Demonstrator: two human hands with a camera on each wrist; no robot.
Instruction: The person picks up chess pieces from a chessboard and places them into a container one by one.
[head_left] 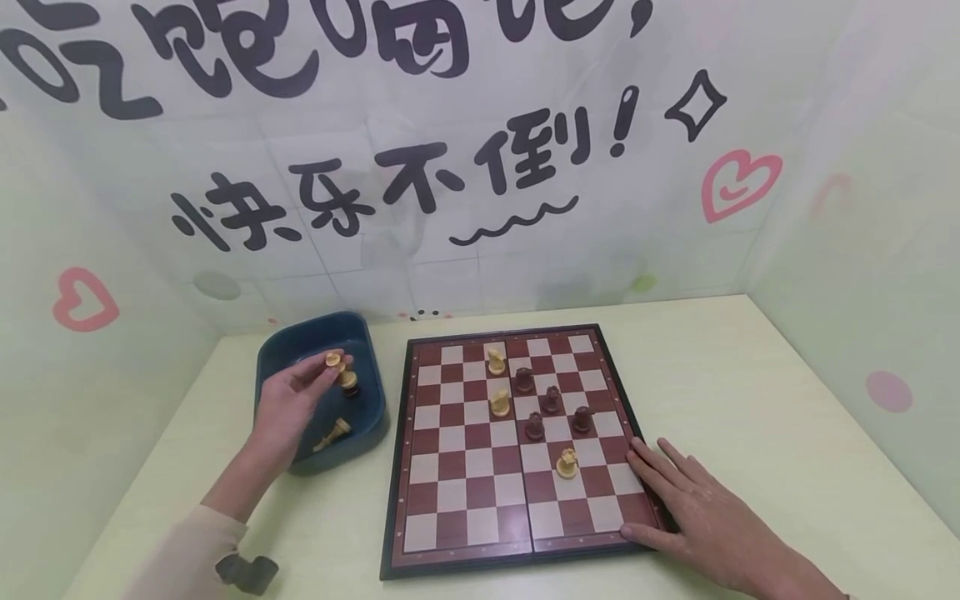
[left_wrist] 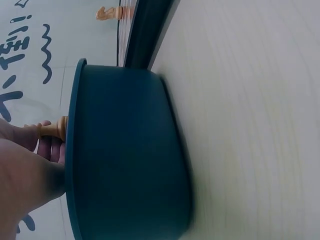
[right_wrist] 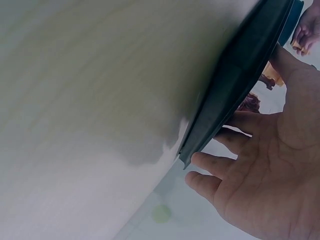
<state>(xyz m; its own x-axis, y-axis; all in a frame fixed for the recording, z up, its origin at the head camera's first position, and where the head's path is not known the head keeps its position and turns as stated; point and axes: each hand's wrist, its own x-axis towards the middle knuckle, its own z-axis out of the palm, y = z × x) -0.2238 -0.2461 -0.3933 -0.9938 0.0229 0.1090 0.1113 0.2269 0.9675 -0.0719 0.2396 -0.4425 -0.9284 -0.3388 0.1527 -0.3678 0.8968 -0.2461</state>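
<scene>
My left hand (head_left: 288, 400) pinches a cream chess piece (head_left: 348, 379) over the blue tray (head_left: 311, 468). In the left wrist view, that held chess piece (left_wrist: 52, 129) shows just past the tray's rim, its base toward the tray. Another cream chess piece (head_left: 332, 434) lies on its side inside the tray. My right hand (head_left: 701, 508) rests at the right edge of the chessboard (head_left: 480, 492), fingers extended and thumb on the near corner. On the board stand two cream knights (head_left: 499, 403), a crowned cream piece (head_left: 567, 463) and several dark red-brown pieces (head_left: 552, 399).
The tray stands left of the board, near the back wall (head_left: 420, 283) with its printed lettering. Pale tabletop (head_left: 697, 358) extends right of the board. Side walls (head_left: 885, 292) enclose the table left and right.
</scene>
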